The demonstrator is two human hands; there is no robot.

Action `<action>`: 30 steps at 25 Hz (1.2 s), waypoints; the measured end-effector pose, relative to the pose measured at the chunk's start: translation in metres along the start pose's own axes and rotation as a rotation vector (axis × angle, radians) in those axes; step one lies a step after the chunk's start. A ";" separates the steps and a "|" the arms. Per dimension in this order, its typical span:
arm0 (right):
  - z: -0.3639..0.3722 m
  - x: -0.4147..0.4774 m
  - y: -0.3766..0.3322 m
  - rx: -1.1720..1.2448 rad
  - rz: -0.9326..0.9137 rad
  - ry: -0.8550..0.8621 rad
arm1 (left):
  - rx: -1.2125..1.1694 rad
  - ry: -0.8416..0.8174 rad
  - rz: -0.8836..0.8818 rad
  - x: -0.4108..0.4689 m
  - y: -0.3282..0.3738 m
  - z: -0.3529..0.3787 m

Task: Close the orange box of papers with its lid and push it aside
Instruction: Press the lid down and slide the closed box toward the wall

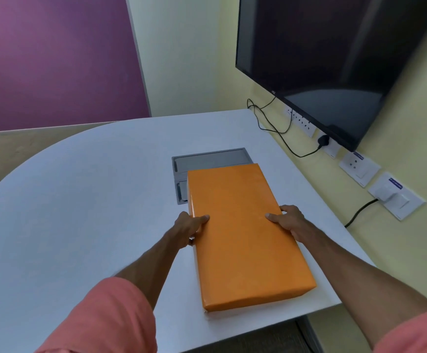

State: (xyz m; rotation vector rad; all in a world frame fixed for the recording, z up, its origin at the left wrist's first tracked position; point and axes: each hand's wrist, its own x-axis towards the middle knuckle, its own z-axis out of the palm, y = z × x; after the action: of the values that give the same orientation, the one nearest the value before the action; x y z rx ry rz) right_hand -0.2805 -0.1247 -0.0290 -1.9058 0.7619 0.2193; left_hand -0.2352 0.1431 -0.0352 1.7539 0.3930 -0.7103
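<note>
The orange box (243, 235) lies flat on the white table (85, 200), its orange lid covering the top, so no papers show. A thin white edge of the base peeks out under the lid at the near left corner. My left hand (190, 229) grips the box's left side, thumb resting on the lid. My right hand (287, 220) holds the right side, thumb on top as well. The far end of the box overlaps a grey panel.
A grey recessed cable panel (207, 161) is set into the table behind the box. A dark wall screen (334, 59) hangs at the right, with wall sockets (360, 169) and black cables (278, 128) below it. The table's right edge is close to the box.
</note>
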 end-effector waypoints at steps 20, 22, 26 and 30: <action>-0.205 0.054 0.079 0.062 0.027 0.112 | 0.066 -0.019 0.004 0.003 0.043 0.235; -0.210 0.059 0.082 0.061 0.025 0.113 | 0.077 -0.021 0.005 0.005 0.044 0.243; -0.217 0.068 0.087 0.028 0.009 0.120 | 0.085 -0.022 0.019 0.011 0.050 0.253; -0.222 0.077 0.086 0.014 -0.008 0.129 | 0.082 -0.015 0.020 0.017 0.053 0.261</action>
State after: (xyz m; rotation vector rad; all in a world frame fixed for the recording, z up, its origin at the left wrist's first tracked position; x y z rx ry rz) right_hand -0.3117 -0.3725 -0.0287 -1.9234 0.8395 0.0858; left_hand -0.2588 -0.1219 -0.0511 1.8257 0.3396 -0.7339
